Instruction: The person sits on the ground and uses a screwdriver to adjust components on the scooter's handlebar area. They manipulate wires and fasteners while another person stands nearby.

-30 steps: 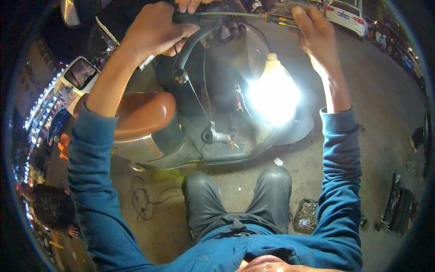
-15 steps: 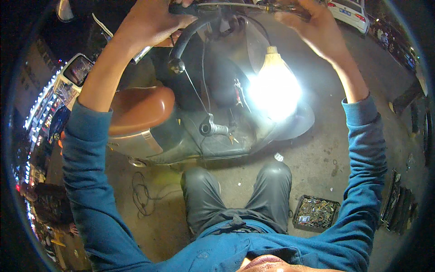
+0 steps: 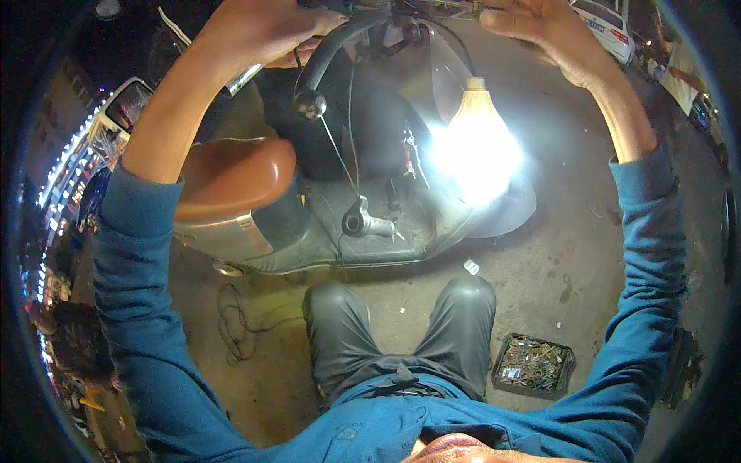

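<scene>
At the top edge my left hand (image 3: 258, 35) is closed, thumb reaching right above bent fingers; what it holds is cut off. My right hand (image 3: 544, 38) is also at the top edge, fingers bent round a thin piece mostly out of view. Between the hands rises the scooter's front, with a black curved bar (image 3: 333, 55) ending in a round knob (image 3: 310, 104). From there a thin cable runs down to a grey metal lever bracket (image 3: 363, 221) over the footboard. A lit bulb (image 3: 477, 147) hangs before the front panel.
The scooter's brown seat (image 3: 235, 176) is at left. Keys (image 3: 409, 154) hang at its front. On the ground are a black tray (image 3: 570, 378) of small metal parts, a loose wire (image 3: 231, 320) and a white scrap (image 3: 471, 266). A white car (image 3: 606, 29) stands far right.
My right hand has moved right and slightly up, its forearm swinging outward. The long thin piece seen between the hands before is now mostly beyond the top edge. My left hand has shifted little.
</scene>
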`<state>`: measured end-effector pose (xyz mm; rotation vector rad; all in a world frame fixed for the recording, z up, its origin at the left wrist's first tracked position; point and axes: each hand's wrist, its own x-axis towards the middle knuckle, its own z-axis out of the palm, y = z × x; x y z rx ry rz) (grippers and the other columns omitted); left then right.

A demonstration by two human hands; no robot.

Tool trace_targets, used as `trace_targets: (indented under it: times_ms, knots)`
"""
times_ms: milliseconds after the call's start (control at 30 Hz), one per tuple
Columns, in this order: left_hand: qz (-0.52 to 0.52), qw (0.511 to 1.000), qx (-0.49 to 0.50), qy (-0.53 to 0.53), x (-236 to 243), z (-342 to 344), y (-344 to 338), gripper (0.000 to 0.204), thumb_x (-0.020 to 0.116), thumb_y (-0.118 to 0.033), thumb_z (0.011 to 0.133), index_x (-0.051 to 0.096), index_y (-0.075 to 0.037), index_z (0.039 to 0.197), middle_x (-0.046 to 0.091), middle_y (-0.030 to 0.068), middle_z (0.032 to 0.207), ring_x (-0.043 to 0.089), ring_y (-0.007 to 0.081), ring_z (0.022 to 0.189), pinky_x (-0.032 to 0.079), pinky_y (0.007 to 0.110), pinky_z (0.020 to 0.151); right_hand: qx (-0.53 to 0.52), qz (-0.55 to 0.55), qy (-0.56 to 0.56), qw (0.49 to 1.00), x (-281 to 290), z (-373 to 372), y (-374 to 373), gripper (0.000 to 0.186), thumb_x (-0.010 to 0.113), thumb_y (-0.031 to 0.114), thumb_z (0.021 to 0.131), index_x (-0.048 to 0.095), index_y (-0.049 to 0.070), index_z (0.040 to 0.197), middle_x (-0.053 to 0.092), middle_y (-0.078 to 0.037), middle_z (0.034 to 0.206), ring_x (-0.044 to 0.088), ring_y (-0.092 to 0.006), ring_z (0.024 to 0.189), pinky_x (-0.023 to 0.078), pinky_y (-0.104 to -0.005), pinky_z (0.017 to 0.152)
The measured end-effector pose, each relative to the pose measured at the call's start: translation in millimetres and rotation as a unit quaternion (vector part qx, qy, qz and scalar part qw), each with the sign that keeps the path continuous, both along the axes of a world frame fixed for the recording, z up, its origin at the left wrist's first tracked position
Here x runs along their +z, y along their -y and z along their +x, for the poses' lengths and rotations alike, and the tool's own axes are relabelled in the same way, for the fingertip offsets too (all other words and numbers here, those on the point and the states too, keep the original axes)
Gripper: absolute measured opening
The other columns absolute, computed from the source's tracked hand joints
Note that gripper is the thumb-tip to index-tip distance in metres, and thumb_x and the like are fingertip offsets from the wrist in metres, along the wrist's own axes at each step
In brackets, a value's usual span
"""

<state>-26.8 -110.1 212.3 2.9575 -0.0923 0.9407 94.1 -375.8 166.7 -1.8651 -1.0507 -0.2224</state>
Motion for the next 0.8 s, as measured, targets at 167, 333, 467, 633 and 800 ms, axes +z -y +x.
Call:
trace_targets:
  times_ms: [167, 333, 467, 633, 800]
  knots:
    - [0.063, 0.997, 0.038, 0.01, 1.0, -1.5, 3.7, 0.038, 0.081, -0.028, 0.083, 0.071, 0.009, 0.082, 0.071, 0.0235, 0.074, 0.073, 0.0258, 0.067, 0.054, 0.038, 0.062, -0.133, 0.0, 0.402, 0.906, -30.1, 26.6, 1.1, 0.031, 0.075, 0.035, 0.095, 0.063, 0.007, 0.089, 0.06, -0.001, 0.075, 0.054, -0.0126, 0.059, 0.044, -0.0308, 0.052]
    - [0.029, 0.999, 0.024, 0.01, 0.2, -5.0, 6.9, 0.038, 0.082, -0.027, 0.083, 0.072, 0.009, 0.08, 0.071, 0.0248, 0.074, 0.073, 0.0272, 0.066, 0.054, 0.038, 0.061, -0.14, -0.096, 0.184, 0.968, -3.4, 25.2, 3.0, 0.04, 0.067, 0.046, 0.099, 0.067, 0.009, 0.084, 0.056, 0.001, 0.065, 0.051, -0.0113, 0.055, 0.042, -0.0294, 0.049]
    - [-0.022, 0.998, 0.049, -0.028, 0.1, -5.7, 7.6, 0.041, 0.082, -0.029, 0.083, 0.071, 0.01, 0.078, 0.071, 0.0262, 0.075, 0.074, 0.0301, 0.068, 0.055, 0.039, 0.062, -0.003, 0.027, 0.041, 0.999, -11.7, 24.2, 8.4, 0.032, 0.075, 0.038, 0.095, 0.067, 0.009, 0.084, 0.058, 0.0, 0.068, 0.053, -0.0127, 0.057, 0.042, -0.0277, 0.05]
    - [0.065, 0.997, 0.031, 0.022, -0.7, -5.3, 6.8, 0.043, 0.082, -0.03, 0.083, 0.071, 0.01, 0.077, 0.071, 0.0232, 0.071, 0.074, 0.0289, 0.067, 0.056, 0.039, 0.062, -0.154, -0.014, 0.42, 0.894, -26.3, 33.5, -4.5, 0.03, 0.078, 0.032, 0.092, 0.064, 0.007, 0.082, 0.058, -0.001, 0.07, 0.055, -0.0137, 0.06, 0.044, -0.0299, 0.051]
    - [0.026, 0.999, 0.033, -0.012, 0.9, -4.4, 7.8, 0.042, 0.082, -0.03, 0.083, 0.071, 0.01, 0.077, 0.071, 0.0223, 0.071, 0.074, 0.0284, 0.066, 0.056, 0.038, 0.062, 0.009, -0.14, 0.081, 0.987, 30.7, -8.3, -2.0, 0.033, 0.079, 0.034, 0.091, 0.063, 0.007, 0.08, 0.056, -0.001, 0.069, 0.052, -0.014, 0.057, 0.043, -0.0297, 0.051]
